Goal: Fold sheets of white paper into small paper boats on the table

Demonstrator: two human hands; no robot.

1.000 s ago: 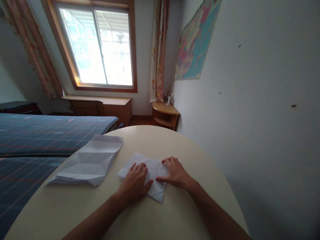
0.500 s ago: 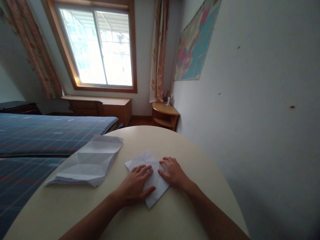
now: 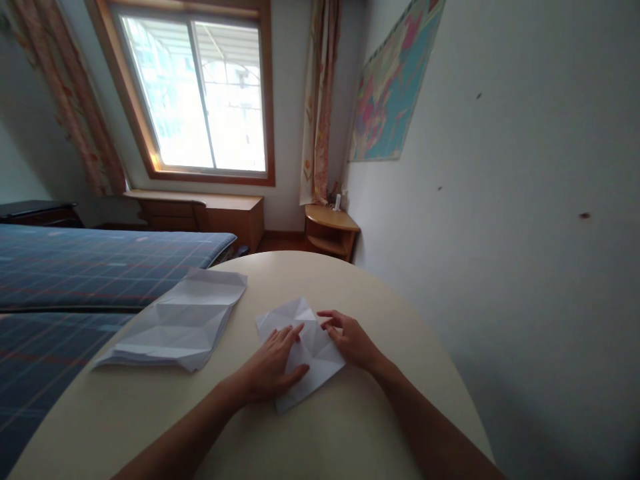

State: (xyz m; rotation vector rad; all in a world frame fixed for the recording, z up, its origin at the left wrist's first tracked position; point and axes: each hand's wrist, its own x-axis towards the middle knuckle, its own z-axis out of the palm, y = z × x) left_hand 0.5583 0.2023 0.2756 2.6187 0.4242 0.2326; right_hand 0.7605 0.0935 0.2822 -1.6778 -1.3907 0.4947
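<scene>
A creased, folded sheet of white paper (image 3: 316, 341) lies at a slant on the round table (image 3: 380, 427), its creases meeting near the middle. My left hand (image 3: 273, 363) rests on the sheet's left part with fingers stretched out and thumb apart, covering some of it. At the upper right edge of the sheet is my right hand (image 3: 350, 339). Its fingers are bent, and a small gap shows between the forefinger and the thumb, whose tip is at the paper's edge. The undersides of both hands are hidden.
To the left, a stack of creased white paper (image 3: 175, 323) lies close to the table's edge. A bed with a blue plaid mattress (image 3: 100, 267) stands beyond it. The white wall (image 3: 525, 280) runs along the right, and a wooden corner shelf (image 3: 330, 217) is past the far rim.
The folded paper has turned slightly clockwise and shifted a little, its lower corner swinging left. My right hand's fingers have gone from lying flat to bent at its edge.
</scene>
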